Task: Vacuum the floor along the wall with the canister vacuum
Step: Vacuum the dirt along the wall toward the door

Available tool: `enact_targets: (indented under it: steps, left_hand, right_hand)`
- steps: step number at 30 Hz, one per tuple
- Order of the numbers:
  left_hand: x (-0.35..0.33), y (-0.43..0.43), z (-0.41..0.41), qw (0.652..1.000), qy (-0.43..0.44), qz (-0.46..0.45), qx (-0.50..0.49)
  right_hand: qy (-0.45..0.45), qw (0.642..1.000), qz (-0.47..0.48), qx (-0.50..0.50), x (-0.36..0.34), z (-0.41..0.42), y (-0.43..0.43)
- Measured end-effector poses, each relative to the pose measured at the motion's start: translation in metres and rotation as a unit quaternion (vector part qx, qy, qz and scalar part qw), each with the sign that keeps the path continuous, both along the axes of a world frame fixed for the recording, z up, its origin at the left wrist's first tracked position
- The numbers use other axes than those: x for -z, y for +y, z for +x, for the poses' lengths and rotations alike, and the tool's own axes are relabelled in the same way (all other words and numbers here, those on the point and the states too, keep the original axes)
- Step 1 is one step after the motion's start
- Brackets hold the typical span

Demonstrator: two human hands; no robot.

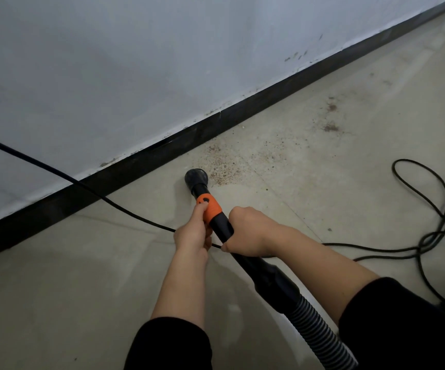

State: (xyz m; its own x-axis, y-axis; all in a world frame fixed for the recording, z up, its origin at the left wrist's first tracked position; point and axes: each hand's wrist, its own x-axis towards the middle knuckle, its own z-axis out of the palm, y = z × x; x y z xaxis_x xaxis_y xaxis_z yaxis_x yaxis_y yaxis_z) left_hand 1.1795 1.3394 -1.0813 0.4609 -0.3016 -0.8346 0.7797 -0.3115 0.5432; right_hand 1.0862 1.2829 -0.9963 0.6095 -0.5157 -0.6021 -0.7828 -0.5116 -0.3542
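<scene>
The round black nozzle (196, 177) of the vacuum sits low on the floor (69, 276), a little above the middle of the frame. It is close to the black board (136, 166) at the foot of the white wall (136, 62), but does not touch it. A patch of brown crumbs (224, 169) lies just to the right of the nozzle. More brown spots (331, 126) lie farther off toward the upper right.

Behind the nozzle comes a black tube with an orange ring (210, 208). The left hand (193, 236) wraps round the tube at the orange ring, with the thumb on top. The right hand (248, 233) grips the black tube just below it. The ribbed hose (320, 332) runs down to the lower right. The vacuum's body is not in view.

A thin black cord (55, 172) comes from the left edge, runs under the hands and curls into loose loops (430, 209) at the right. I cannot tell if a hand touches it.

I think the cord is the big worry. It lies right across the tube's path, so a push or pull could snag it or drag it tight. The loops could catch a foot. If the nozzle stays away from the black board, crumbs in that corner may get left. If it swings too hard, it may bump the board.
</scene>
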Motion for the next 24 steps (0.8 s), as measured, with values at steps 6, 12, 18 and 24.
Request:
enact_targets:
  steps: [6, 12, 18, 24]
  left_hand:
    - [-0.001, -0.007, -0.014, 1.000, -0.001, 0.000, 0.009]
    - [-0.002, -0.015, -0.026, 0.999, -0.007, 0.004, 0.034]
    - [-0.002, -0.020, -0.037, 0.998, -0.011, 0.004, 0.070]
    - [0.001, -0.020, -0.047, 0.992, -0.002, -0.005, 0.129]
  right_hand:
    - [0.010, 1.000, 0.002, 0.011, -0.003, -0.013, -0.004]
    - [0.017, 0.999, 0.017, 0.043, -0.004, -0.025, -0.008]
    - [0.039, 0.996, 0.039, 0.071, -0.005, -0.036, -0.013]
    - [0.067, 0.993, 0.047, 0.085, -0.006, -0.047, -0.017]
